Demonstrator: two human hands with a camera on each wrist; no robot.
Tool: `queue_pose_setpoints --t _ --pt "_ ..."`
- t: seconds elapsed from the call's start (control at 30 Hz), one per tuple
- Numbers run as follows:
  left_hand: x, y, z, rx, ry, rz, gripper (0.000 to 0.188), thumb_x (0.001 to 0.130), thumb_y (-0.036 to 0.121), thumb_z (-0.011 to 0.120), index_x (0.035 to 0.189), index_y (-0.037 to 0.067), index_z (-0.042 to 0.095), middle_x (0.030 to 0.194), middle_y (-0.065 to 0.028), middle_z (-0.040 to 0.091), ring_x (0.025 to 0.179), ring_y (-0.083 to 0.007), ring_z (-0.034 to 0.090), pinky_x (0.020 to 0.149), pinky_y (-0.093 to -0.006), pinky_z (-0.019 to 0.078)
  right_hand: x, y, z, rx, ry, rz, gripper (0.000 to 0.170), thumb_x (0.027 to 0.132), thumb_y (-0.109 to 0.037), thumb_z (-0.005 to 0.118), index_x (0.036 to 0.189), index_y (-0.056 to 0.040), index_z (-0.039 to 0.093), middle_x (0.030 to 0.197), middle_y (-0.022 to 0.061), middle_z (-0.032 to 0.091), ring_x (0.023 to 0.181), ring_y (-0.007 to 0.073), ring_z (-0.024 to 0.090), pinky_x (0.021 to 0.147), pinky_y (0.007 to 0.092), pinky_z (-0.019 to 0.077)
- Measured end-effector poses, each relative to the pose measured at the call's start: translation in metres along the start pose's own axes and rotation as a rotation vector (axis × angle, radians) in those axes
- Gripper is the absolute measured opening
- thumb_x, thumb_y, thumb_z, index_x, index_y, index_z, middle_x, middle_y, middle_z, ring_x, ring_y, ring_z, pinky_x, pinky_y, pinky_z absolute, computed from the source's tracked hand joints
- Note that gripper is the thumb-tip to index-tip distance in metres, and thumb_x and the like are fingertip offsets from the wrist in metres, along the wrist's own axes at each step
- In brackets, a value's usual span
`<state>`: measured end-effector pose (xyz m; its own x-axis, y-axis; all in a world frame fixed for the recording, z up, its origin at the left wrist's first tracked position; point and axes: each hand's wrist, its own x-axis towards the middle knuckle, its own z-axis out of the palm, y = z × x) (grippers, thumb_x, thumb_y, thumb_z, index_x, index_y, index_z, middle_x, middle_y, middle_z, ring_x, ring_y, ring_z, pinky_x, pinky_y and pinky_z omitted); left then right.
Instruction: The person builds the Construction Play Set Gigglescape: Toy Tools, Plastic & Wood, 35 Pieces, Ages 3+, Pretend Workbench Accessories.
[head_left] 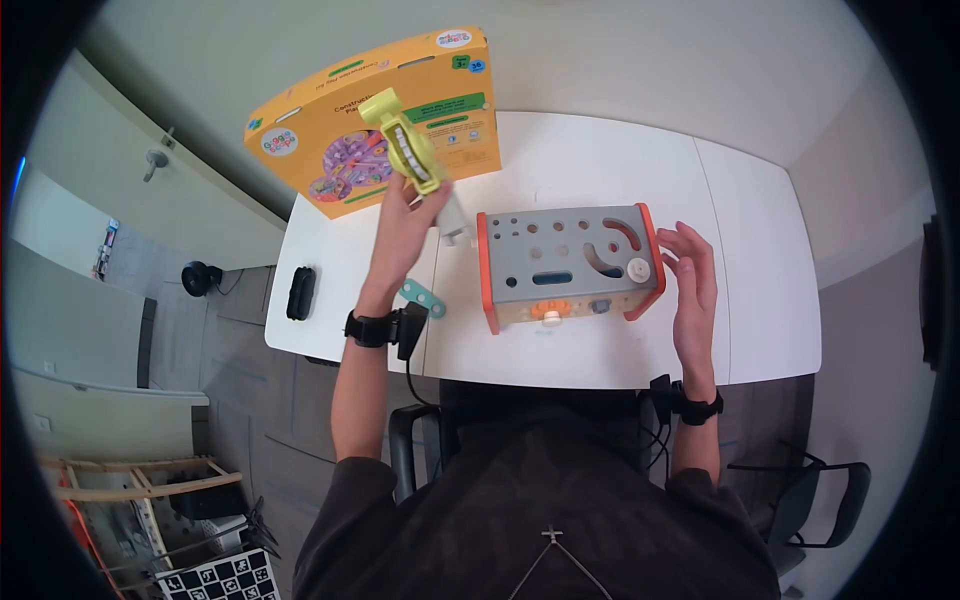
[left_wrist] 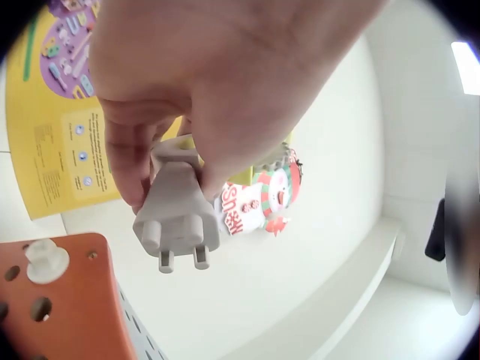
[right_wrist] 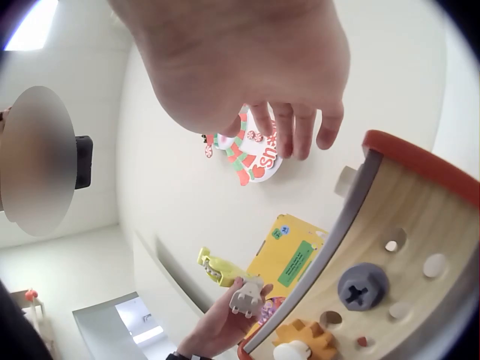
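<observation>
My left hand (head_left: 402,235) holds up a yellow-green toy tool (head_left: 412,158) over the left part of the table, its upper end overlapping the yellow box in the head view. In the left wrist view, its grey pronged end (left_wrist: 180,214) points away from the hand, thumb and fingers pinching just behind it. A grey-topped toy workbench (head_left: 522,265) with orange end panels stands mid-table. Beside its right end panel hovers my right hand (head_left: 690,270), fingers loosely bent and holding nothing. On the workbench's wooden side sit a grey bolt (right_wrist: 363,286) and an orange gear (right_wrist: 309,339).
Behind, a large yellow toy box (head_left: 300,105) stands at the table's back left. A teal strip with holes (head_left: 424,298) lies by the left wrist, and a black case (head_left: 301,293) near the left edge. A white knob (head_left: 638,269) sits on the workbench's top right.
</observation>
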<state>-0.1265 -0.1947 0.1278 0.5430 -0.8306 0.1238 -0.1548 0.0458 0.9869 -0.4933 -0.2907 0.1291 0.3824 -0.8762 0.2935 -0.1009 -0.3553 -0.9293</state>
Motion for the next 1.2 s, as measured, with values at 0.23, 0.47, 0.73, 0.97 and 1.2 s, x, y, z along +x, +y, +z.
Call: queue_pose_setpoints --t 0.23,0.47,0.73,0.97,1.2 --pt "-0.006 0.008 0.038 0.254 -0.138 0.258 0.036 0.101 0.008 0.073 0.133 0.001 0.06 0.114 -0.0103 0.073 0.105 -0.0191 0.071 0.092 -0.0363 0.0577 0.019 -0.023 0.012 0.037 -0.25 0.029 0.039 0.118 -0.028 0.043 0.147 -0.0095 0.06 0.134 0.0066 0.071 0.127 0.0166 0.061 0.081 0.0275 0.0574" --pt "-0.019 0.018 0.048 0.396 -0.179 0.415 0.057 0.094 0.003 0.076 0.145 0.007 0.052 0.133 -0.0172 0.069 0.12 -0.0304 0.071 0.102 -0.0406 0.0568 0.029 -0.04 0.027 0.045 -0.356 0.012 0.034 0.116 -0.021 0.046 0.142 -0.0064 0.064 0.133 0.0087 0.072 0.127 0.0195 0.063 0.111 0.0359 0.0464" --pt "-0.021 0.003 0.047 0.357 -0.238 0.434 0.058 0.092 -0.001 0.078 0.143 0.006 0.05 0.142 -0.0184 0.065 0.125 -0.0366 0.07 0.105 -0.0435 0.0586 0.056 -0.048 0.074 -0.018 -0.478 -0.138 0.037 0.113 -0.012 0.045 0.147 -0.0057 0.061 0.144 0.0133 0.068 0.131 0.0288 0.065 0.111 0.039 0.0489" --pt "-0.017 0.015 0.035 0.397 -0.308 0.439 0.057 0.093 -0.001 0.077 0.143 0.005 0.051 0.131 -0.0182 0.072 0.122 -0.0337 0.072 0.107 -0.0436 0.0556 0.073 -0.028 0.102 -0.108 -0.498 -0.347 0.048 0.107 0.003 0.044 0.152 -0.0093 0.057 0.156 0.0143 0.06 0.136 0.0378 0.061 0.111 0.0458 0.0517" --pt "-0.022 0.02 0.035 0.364 -0.312 0.422 0.05 0.097 -0.002 0.073 0.141 0.003 0.052 0.125 -0.0178 0.075 0.121 -0.0336 0.074 0.109 -0.0438 0.0556 0.075 -0.028 0.103 -0.171 -0.491 -0.429 0.062 0.095 0.014 0.047 0.152 -0.0087 0.057 0.154 0.0163 0.061 0.137 0.0391 0.06 0.109 0.0469 0.0535"
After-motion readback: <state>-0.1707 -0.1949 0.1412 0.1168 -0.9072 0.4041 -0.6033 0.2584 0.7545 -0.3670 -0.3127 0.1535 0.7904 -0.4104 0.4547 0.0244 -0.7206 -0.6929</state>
